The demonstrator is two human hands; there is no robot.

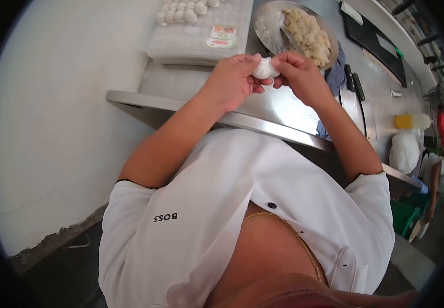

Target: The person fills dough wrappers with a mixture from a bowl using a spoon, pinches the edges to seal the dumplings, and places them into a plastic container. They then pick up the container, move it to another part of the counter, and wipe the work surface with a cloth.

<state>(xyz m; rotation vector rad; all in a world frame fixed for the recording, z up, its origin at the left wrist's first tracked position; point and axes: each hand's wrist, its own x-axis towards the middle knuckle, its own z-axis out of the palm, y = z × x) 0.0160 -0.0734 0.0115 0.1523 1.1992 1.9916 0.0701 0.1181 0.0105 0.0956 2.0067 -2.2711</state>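
Note:
A small white pleated dumpling (pixel 265 71) is held between both hands above the steel table (pixel 288 105). My left hand (pixel 232 79) grips it from the left, with thumb and fingers closed on its side. On the other side my right hand (pixel 304 74) pinches the dumpling's upper right edge between thumb and fingers. Just beyond the hands is a metal bowl (pixel 263 23) with a pale, lumpy filling (pixel 308 37) and a spatula-like tool partly in it. To the left, a translucent plastic tray (pixel 181 43) carries rows of finished dumplings (pixel 183 11).
Right of the bowl lie a dark blue cloth (pixel 336 72), black-handled knives (pixel 358 87) and a black board (pixel 376 41). Farther right stand a bottle of yellow liquid (pixel 411 121) and a white plastic bag (pixel 404 152). A wall (pixel 63 113) borders the left; another person (pixel 432 174) is at far right.

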